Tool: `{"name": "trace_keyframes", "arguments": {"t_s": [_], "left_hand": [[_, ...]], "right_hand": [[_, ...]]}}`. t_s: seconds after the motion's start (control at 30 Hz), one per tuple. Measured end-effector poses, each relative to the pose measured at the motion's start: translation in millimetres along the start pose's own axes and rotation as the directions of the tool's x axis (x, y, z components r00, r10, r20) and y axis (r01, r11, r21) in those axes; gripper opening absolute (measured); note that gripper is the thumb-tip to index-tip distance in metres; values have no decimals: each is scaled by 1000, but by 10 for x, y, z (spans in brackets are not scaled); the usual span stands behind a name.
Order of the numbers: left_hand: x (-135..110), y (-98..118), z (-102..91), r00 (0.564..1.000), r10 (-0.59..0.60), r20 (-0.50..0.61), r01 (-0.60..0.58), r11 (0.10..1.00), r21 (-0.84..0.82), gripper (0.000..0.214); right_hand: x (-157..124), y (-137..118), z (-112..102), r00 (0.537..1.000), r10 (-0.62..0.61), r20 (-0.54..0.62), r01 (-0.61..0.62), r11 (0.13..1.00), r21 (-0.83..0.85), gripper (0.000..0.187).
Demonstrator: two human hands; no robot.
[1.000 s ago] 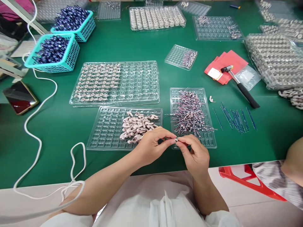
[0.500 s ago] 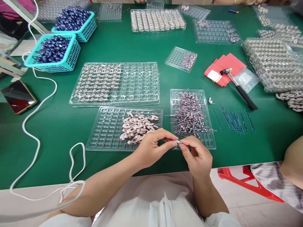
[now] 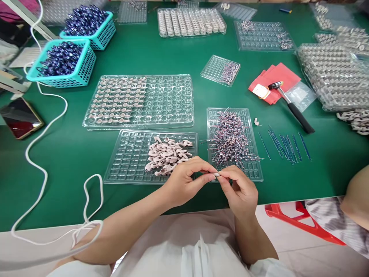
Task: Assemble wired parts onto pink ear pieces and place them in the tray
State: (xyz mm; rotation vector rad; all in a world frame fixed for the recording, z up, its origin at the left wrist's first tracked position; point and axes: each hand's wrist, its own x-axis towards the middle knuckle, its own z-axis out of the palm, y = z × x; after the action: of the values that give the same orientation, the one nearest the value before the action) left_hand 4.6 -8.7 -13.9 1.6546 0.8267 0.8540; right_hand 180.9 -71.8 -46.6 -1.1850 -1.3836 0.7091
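My left hand (image 3: 184, 179) pinches a small pale earphone shell (image 3: 216, 175) between thumb and fingertips. At the shell's right end, the thumb and forefinger of my right hand (image 3: 240, 190) press closed; any small part between them is hidden. Both hands meet over the front edge of a clear tray (image 3: 255, 169) heaped with thin-wired components (image 3: 230, 136). Left of them, more pale shells (image 3: 167, 154) lie piled in another clear tray (image 3: 123, 157). One loose shell (image 3: 256, 122) rests on the table beside the wired parts.
A larger tray (image 3: 170, 102) holds rows of shells. Blue strips (image 3: 285, 148) and a black-handled hammer (image 3: 298, 115) lie right, by red sheets (image 3: 273, 82). Turquoise baskets (image 3: 83, 75) of dark blue pieces, a phone (image 3: 21, 117) and a white cable (image 3: 37, 165) are left. Someone's arm (image 3: 359, 192) shows at right.
The view has shifted slightly. My fingertips have closed a little further around the shell, showing less of it; both hands stay in nearly the same place.
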Motion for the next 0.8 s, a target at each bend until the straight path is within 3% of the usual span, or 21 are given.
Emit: {"name": "trace_keyframes", "arguments": {"t_s": [0.47,0.8], "left_hand": [[-1,-9,14,995,102,-15,-101,992,70,9],[0,19,22,998,58,-28,-56,996,63,8]], "right_hand": [[-10,4,0,1000,-14,0,14,998,-58,19],[-28,19,5,999,-51,-9,49,993,-110,21]]}}
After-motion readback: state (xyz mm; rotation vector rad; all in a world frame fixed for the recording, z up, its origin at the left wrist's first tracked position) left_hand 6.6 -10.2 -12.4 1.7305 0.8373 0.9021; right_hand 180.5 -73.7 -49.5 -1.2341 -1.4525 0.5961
